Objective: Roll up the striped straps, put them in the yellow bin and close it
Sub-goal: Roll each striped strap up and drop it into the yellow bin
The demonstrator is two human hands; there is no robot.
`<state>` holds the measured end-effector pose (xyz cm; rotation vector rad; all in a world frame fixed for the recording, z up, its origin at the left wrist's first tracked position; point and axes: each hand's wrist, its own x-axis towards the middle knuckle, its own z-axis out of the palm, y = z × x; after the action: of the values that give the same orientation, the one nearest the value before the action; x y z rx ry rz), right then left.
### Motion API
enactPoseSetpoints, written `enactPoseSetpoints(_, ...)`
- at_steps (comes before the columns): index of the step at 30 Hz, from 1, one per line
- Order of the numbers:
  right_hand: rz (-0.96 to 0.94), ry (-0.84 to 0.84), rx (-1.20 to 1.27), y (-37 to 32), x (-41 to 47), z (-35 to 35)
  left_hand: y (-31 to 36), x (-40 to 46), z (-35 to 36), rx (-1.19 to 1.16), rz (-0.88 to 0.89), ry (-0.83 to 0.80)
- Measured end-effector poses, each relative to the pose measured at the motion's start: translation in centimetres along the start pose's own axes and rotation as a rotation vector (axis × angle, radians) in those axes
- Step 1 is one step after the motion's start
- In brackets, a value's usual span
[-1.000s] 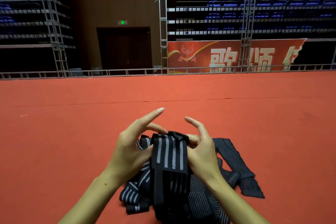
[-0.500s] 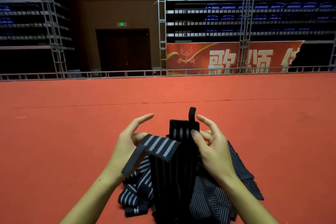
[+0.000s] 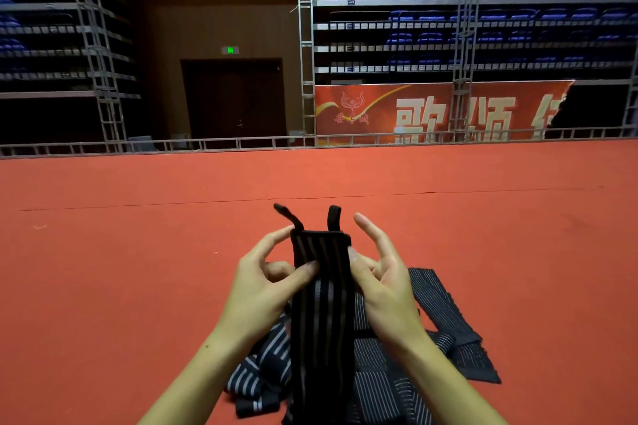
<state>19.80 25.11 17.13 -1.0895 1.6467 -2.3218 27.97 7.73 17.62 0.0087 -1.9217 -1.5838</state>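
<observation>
I hold one black strap with pale stripes [image 3: 322, 307] upright in front of me, its length hanging down out of view. Two narrow black loops stick up from its top end. My left hand [image 3: 264, 290] pinches its left edge near the top between thumb and fingers. My right hand [image 3: 381, 281] pinches its right edge, with the index finger raised free. A heap of further striped straps [image 3: 431, 348] lies on the red carpet under my hands. No yellow bin is in view.
Red carpet [image 3: 138, 286] stretches all around, ending at a low metal rail [image 3: 241, 143]. Beyond it stand scaffold towers [image 3: 305, 45], a red banner [image 3: 431, 112], a dark door and rows of blue seats.
The folded-over flap of the strap has been straightened, so the strap now stands flat and upright. Both hands rose slightly and took hold of its top edges.
</observation>
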Motion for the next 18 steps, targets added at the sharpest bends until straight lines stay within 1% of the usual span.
enactPoseSetpoints(4, -0.025, -0.037, -0.007, -0.5, -0.4, 0.4, 0.1, -0.1, 0.3, -0.012, 0.041, 0.037)
enactPoseSetpoints(6, -0.065, 0.006, -0.039, -0.6, -0.3, 0.4, 0.3, -0.3, 0.6, 0.004, 0.081, 0.037)
enactPoseSetpoints(8, -0.082, 0.073, -0.065, -0.4, 0.0, 0.0, 0.3, -0.7, 0.7, 0.103, 0.166, 0.072)
enactPoseSetpoints(10, -0.078, 0.106, -0.077, -0.4, 0.2, -0.3, 0.3, -1.0, 0.4, 0.218, 0.284, 0.121)
enactPoseSetpoints(11, -0.076, 0.111, -0.078, -0.4, 0.3, -0.4, 0.3, -1.1, 0.2, 0.251, 0.341, 0.128)
enactPoseSetpoints(13, -0.066, 0.115, -0.065, -0.5, 0.3, -0.5, 0.5, -1.0, 0.2, 0.261, 0.412, 0.088)
enactPoseSetpoints(16, -0.044, 0.133, -0.029, -0.5, 0.2, -0.3, 1.0, -0.9, 1.0, 0.242, 0.422, 0.052)
enactPoseSetpoints(18, -0.038, 0.138, -0.001, -0.6, 0.1, -0.1, 1.3, -0.8, 1.5, 0.185, 0.377, 0.108)
